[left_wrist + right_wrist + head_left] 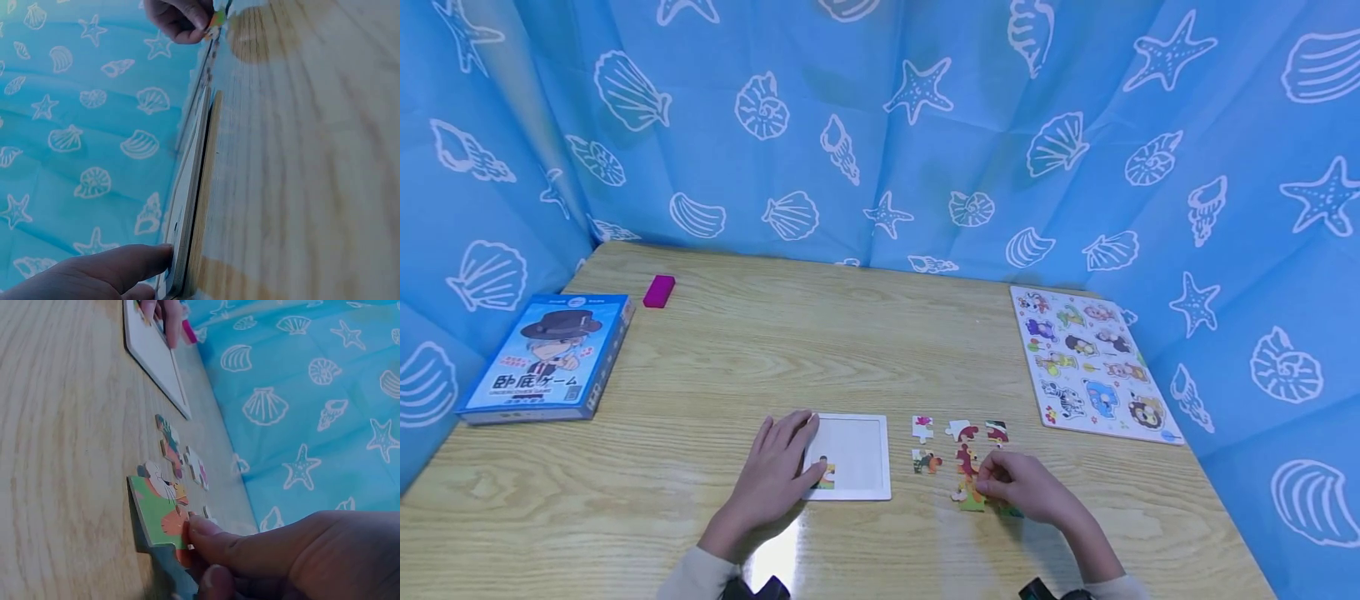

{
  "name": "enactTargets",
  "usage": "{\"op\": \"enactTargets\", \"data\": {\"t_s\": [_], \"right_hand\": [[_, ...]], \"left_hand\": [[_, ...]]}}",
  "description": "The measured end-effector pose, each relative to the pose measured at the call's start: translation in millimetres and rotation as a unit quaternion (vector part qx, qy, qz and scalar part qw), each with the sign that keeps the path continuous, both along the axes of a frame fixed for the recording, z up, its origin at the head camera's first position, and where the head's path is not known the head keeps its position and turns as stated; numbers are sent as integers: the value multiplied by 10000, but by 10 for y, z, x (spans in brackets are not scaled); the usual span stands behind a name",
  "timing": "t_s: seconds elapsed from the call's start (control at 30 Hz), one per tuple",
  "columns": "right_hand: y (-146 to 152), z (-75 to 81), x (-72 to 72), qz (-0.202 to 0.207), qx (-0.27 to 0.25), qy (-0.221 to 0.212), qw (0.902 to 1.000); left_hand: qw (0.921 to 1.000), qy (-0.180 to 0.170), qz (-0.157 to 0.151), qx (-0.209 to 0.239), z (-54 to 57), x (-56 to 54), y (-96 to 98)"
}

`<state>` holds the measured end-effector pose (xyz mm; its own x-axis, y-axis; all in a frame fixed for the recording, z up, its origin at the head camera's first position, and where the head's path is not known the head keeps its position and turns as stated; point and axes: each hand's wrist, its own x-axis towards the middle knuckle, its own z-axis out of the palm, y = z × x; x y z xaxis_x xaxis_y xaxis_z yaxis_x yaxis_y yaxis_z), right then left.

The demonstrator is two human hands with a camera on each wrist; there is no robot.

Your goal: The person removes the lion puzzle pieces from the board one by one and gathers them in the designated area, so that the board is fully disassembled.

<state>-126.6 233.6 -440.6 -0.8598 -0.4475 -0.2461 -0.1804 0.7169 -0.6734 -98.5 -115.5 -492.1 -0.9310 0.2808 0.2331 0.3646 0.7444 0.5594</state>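
Note:
My left hand (778, 468) rests on the left side of a white puzzle tray (886, 458), its fingers straight. Its thumb (134, 259) lies on the tray's edge, beside a fitted puzzle piece (828, 478) in the lower-left corner. To the right, my right hand (1022, 483) pinches a green-and-orange jigsaw puzzle piece (165, 515) between thumb and fingertips, tilted up from the table. Loose pieces lie around that hand: a red one (966, 458) by its fingertips and others behind, such as a white-and-red one (961, 430). A green piece (1011, 511) shows partly under the hand.
Between tray and right hand lie two more pieces, one with a pink flower (922, 427) and one darker (926, 462). An animal puzzle board (1093, 362) lies at the right, a blue game box (550, 358) at the left, a magenta block (658, 292) near the back edge. A blue shell-patterned curtain (880, 125) surrounds the table.

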Motion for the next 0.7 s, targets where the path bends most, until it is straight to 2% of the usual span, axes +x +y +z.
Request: {"op": "enactTargets", "data": {"t_s": [0.4, 0.7], "right_hand": [[11, -42, 26, -145, 321, 185, 9992], [-40, -51, 20, -380, 555, 128, 9976]], "left_hand": [[10000, 13, -10, 39, -15, -3, -7], [10000, 25, -12, 21, -12, -7, -8]]}}
